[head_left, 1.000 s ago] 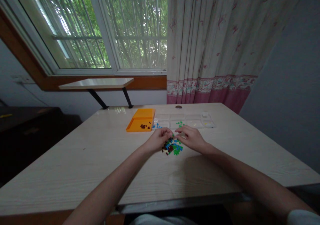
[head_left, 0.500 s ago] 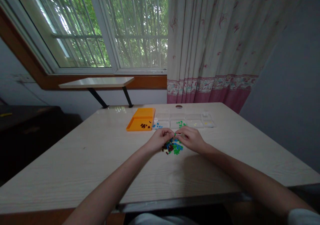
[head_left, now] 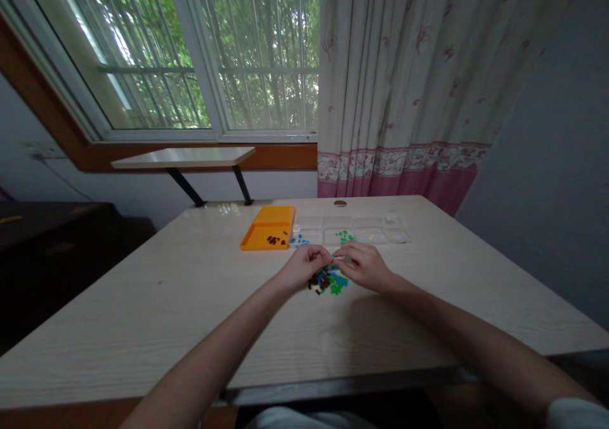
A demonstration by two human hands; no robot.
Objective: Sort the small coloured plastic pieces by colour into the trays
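Note:
My left hand (head_left: pixel 304 267) and my right hand (head_left: pixel 364 265) meet fingertip to fingertip low over the table. Both are closed in a pinch, and a small green piece (head_left: pixel 333 258) shows between the fingertips. It looks like a little toy brick, too small to make out fully. Right below the hands lies a heap of tiny loose pieces (head_left: pixel 339 283) in green, blue, dark brown and pale yellow. My left fingers hide part of the heap.
Beyond my hands an open orange case (head_left: pixel 273 215) holds several brown pieces (head_left: pixel 275 240). Beside it lies a clear compartment box (head_left: pixel 361 223) with blue, green and yellow pieces in separate sections. A raised shelf (head_left: pixel 190 157) stands at the table's back left, below the window.

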